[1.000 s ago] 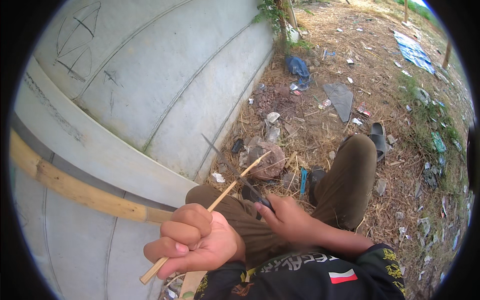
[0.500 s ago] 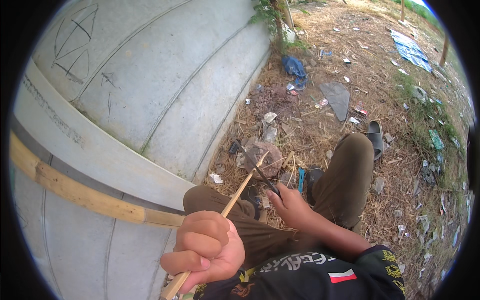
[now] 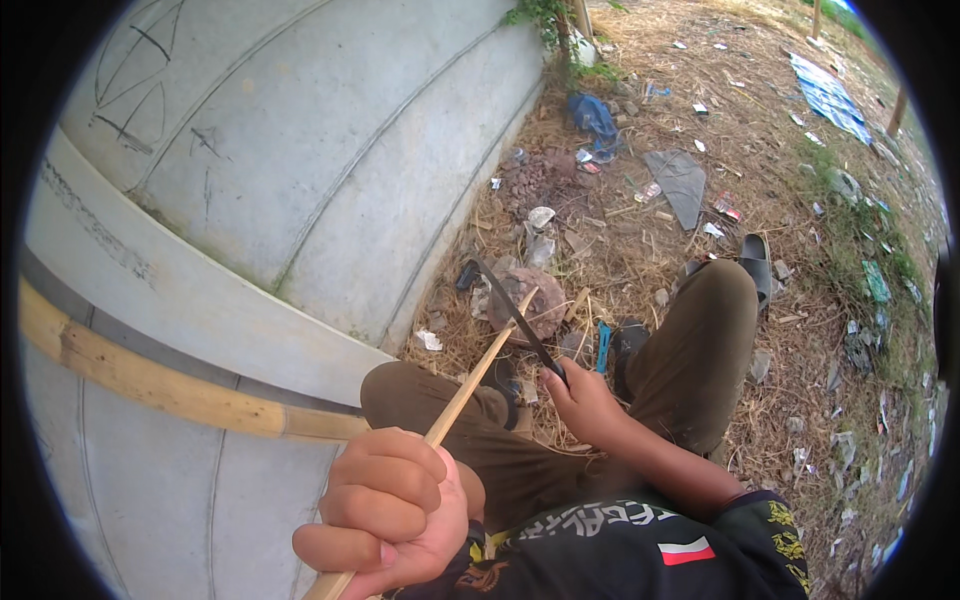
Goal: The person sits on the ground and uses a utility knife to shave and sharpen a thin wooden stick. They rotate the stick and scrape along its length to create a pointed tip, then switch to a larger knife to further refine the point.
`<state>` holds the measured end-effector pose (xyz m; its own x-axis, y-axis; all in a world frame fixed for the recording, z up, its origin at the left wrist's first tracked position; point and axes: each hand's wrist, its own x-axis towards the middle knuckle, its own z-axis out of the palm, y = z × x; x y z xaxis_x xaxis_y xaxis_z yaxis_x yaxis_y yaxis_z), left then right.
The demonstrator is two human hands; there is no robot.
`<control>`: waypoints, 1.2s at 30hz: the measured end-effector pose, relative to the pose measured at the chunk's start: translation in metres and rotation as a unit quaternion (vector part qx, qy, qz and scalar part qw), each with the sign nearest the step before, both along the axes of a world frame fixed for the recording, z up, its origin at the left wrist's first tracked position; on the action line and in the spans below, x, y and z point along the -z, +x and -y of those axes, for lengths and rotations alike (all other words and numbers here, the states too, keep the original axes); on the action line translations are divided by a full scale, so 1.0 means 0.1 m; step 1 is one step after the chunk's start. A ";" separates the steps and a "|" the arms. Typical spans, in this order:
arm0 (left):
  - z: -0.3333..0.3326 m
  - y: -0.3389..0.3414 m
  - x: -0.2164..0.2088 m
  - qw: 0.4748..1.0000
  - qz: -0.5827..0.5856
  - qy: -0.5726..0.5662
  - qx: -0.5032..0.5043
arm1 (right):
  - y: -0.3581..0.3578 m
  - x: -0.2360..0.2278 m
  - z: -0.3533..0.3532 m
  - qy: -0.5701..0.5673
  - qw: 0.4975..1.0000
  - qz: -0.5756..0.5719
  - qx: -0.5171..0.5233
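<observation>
My left hand point(image 3: 385, 505), close below the view, is wrapped in a fist around a long, pale bamboo strip point(image 3: 467, 395). The strip slants away from me, and its narrow far end lies over a round, reddish-brown block point(image 3: 545, 312) on the ground. In my right hand point(image 3: 588, 405) is the handle of a long, dark-bladed knife point(image 3: 530, 336). Its blade crosses the strip near the far end and points up to the left; whether the edge bites into the strip I cannot tell.
A grey panel wall point(image 3: 330, 130) rises on the left, with a thick bamboo pole point(image 3: 180, 385) along it. My bent knees flank the block. A turquoise tool-like object point(image 3: 603, 346) lies by my foot. Dry straw, scraps, a grey sandal point(image 3: 755, 265) and a blue bag point(image 3: 593, 122) are farther out.
My left hand has moved down and to the left, toward me, with the strip. My right hand and the knife have shifted slightly up and to the right.
</observation>
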<state>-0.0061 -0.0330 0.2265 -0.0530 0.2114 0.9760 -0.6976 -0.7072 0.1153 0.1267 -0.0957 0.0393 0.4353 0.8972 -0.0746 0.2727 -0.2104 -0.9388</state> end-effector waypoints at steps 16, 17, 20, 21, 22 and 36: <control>0.05 0.04 0.01 1.000 0.025 -0.011 -0.010 | -0.09 0.03 -0.02 0.015 0.997 -0.075 0.010; 0.04 0.03 0.02 1.000 0.026 -0.012 -0.013 | -0.06 -0.06 -0.01 0.025 0.997 -0.072 0.010; 0.00 -0.01 0.02 1.000 0.023 -0.013 -0.015 | 0.02 -0.47 0.06 0.105 0.991 -0.081 0.028; 0.00 -0.03 0.01 1.000 0.018 -0.012 -0.015 | 0.01 -0.60 0.09 0.166 0.981 -0.096 0.042; -0.02 -0.05 0.01 1.000 0.015 -0.014 -0.010 | 0.00 -0.65 0.10 0.224 0.967 -0.108 0.062; -0.28 -0.24 -0.05 0.999 0.017 -0.039 0.025 | -0.26 -0.34 -0.17 0.073 0.980 0.175 -0.052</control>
<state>-0.0298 -0.0053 0.2310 -0.0737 0.2897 0.9543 -0.7362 -0.6613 0.1439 0.1007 -0.0787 0.0731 0.3162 0.9285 0.1946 0.5964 -0.0351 -0.8019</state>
